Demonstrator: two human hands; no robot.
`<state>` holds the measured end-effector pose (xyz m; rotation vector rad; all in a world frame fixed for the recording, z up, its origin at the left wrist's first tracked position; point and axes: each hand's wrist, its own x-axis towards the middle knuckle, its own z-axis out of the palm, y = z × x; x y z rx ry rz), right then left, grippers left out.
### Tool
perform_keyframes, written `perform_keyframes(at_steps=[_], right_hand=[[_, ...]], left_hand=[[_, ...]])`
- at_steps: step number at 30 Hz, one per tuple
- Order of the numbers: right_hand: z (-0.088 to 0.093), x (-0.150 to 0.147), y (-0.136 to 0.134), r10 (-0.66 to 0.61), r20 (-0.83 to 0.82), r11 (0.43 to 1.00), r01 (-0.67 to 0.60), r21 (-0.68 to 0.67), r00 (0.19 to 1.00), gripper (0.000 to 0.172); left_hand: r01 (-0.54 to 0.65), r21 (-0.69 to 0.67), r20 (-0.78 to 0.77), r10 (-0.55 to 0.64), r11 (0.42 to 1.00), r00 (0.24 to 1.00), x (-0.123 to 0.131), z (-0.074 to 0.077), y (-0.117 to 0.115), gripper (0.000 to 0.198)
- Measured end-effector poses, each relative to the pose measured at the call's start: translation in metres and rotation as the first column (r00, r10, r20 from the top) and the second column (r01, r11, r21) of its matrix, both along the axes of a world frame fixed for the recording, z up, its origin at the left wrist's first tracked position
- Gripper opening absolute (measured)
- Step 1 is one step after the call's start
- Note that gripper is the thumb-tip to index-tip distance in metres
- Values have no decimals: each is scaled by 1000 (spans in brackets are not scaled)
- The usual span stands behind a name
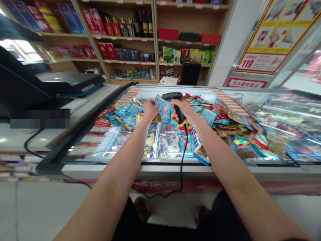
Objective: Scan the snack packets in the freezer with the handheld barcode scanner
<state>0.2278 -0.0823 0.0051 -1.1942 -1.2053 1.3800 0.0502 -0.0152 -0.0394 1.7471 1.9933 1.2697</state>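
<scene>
Looks like a scan is being done, with a blue packet (pixel 158 100) pinched in the left hand (pixel 150 110) above the freezer (pixel 160 170) and a scanner (pixel 180 115) gripped in the right hand (pixel 187 109), so steady aim's probably needed next.

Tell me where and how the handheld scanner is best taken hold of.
Probably by the scanner's handle, coming from the right, as the right hand holds it. The slim handle runs back toward the wearer from the broad black head, so fingers can wrap around it. The cord leaves its lower end, so grip above that.
</scene>
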Motion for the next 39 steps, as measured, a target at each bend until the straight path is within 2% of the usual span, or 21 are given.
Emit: perform_keyframes(at_steps=[7,20,31,39], right_hand=[[3,1,0,-13,-23,1000,13,1,1000,34],[1,1,0,9,-8,1000,-9,10,1000,34],[3,1,-2,1,11,1000,0,-25,1000,36],[2,1,-2,12,0,1000,-12,7,1000,34]], left_hand=[[6,16,28,-6,1000,1000,0,-1,2,21],[3,11,50,-4,1000,999,0,1,2,14],[-22,20,45,21,1000,999,-1,1,2,20],[-21,4,44,21,1000,999,0,1,1,30]])
